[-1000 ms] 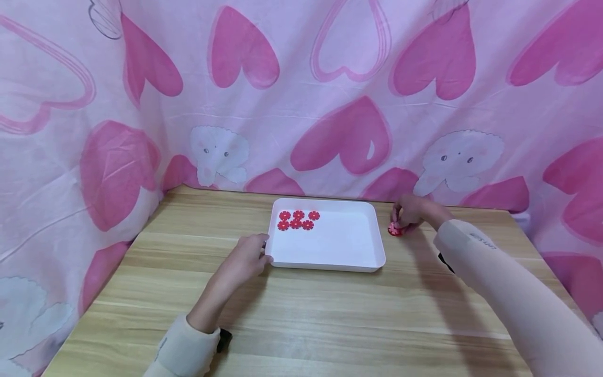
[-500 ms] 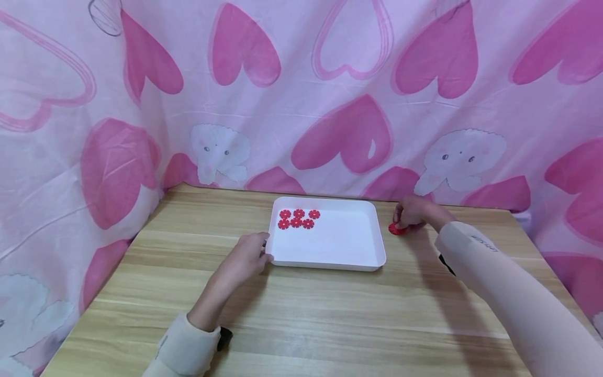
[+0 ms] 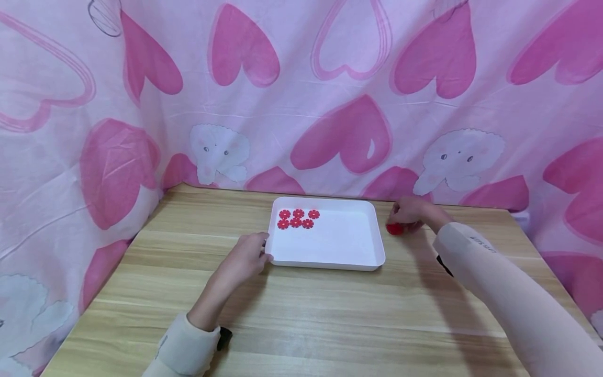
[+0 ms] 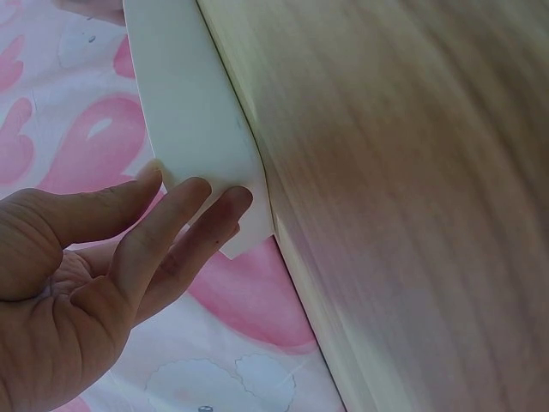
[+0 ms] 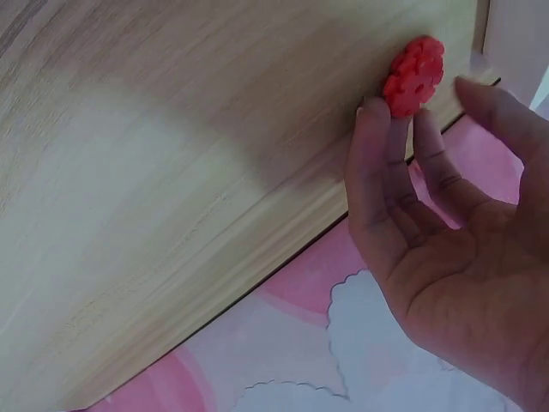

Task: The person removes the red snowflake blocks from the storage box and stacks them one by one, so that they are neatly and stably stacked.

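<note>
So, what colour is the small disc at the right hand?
Red disc; the right wrist view shows it best.

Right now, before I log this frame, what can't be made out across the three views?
- Head view: the right hand covers most of the red piece; grip unclear.
- Right wrist view: fingertips reach the red piece, but whether it is lifted off the table is unclear; the view is soft.
- Left wrist view: the white tray is cut off by the top edge; its six red discs are hidden.
- Left hand: the thumb is out of sight.
</note>
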